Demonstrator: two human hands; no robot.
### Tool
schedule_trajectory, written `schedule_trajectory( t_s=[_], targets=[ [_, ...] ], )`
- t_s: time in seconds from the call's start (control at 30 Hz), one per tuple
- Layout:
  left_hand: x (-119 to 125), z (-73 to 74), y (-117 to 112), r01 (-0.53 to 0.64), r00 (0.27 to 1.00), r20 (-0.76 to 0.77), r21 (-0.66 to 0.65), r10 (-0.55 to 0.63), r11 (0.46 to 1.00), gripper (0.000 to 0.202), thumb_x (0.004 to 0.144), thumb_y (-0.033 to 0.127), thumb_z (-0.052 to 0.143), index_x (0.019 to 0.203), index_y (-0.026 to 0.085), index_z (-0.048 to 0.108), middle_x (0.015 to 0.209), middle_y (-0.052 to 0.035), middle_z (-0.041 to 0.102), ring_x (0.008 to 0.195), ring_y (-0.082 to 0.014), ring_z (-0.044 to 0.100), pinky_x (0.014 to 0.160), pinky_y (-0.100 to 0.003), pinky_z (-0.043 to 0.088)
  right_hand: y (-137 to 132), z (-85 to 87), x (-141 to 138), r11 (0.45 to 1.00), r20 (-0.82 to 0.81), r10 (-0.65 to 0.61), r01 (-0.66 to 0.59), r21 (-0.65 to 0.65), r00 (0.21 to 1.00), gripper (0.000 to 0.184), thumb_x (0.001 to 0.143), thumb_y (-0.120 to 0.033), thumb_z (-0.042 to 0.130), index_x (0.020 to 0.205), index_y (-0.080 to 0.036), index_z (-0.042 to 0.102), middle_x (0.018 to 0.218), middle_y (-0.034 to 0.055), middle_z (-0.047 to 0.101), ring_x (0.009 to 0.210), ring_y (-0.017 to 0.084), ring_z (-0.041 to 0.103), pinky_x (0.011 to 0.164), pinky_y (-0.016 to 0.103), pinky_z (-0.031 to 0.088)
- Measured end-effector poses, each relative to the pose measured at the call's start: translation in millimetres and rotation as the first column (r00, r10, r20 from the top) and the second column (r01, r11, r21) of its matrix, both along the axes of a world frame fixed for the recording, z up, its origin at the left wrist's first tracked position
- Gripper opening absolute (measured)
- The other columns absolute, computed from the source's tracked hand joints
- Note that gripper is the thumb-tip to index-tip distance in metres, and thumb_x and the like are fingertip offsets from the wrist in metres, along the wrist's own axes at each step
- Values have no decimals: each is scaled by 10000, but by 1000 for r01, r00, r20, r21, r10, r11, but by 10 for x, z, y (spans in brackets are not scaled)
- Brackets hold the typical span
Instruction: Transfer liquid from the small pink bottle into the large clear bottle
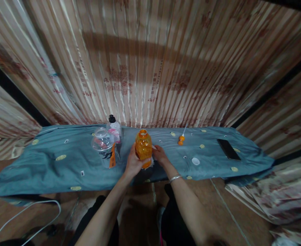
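My left hand (135, 161) is wrapped round the lower part of a see-through orange bottle (143, 145), which stands upright with its mouth uncovered. Close against the bottle's right side is my right hand (160, 155), its fingers bent. A small white bit shows at those fingertips, too little of it to name. Something pale and ragged lies by the bottle's base. To the right, an orange pump top (181, 139) with a thin whitish tube rests on the cloth. A round white lid (195, 161) lies nearer the front edge.
Left of the bottle are a clear plastic cup (105, 150) with orange and black print and a clear bottle (114, 131) with a black top. A black phone (228, 149) lies at the right. Teal cloth (63, 147) covers the narrow table; a curtain (150, 68) hangs behind.
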State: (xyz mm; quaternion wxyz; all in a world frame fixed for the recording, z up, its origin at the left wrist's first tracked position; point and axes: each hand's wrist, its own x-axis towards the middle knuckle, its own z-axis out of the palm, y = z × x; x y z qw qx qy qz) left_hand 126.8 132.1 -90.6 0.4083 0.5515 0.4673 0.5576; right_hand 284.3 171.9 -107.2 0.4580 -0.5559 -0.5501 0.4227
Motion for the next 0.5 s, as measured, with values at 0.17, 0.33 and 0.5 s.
schedule_trajectory(
  t_s=[0.17,0.33,0.5],
  targets=[
    [-32,18,-27,-3,999,-52,26,5,1000,452,902,374,696,1302,192,590,1289,-101,645,1168,-275,636,1010,-547,515,-59,164,-133,1000,-140,-26,26,1,990,360,740,-623,569,725,-266,520,597,-46,563,589,175,557,561,275,464],
    [-63,-6,-24,-1,998,-67,26,3,1000,438,913,387,679,1296,192,594,1301,-104,639,1157,-271,639,993,-537,526,-110,512,-181,997,-222,-29,44,62,975,341,760,-612,536,803,-273,524,719,-4,623,680,199,586,630,303,498],
    [-78,-13,-22,20,997,-73,51,-16,999,449,918,398,672,1310,195,588,1311,-106,636,1152,-269,642,977,-526,538,-277,917,-212,983,-241,15,30,182,970,318,821,-544,547,931,-247,579,805,-3,655,726,188,611,687,296,524]
  ],
)
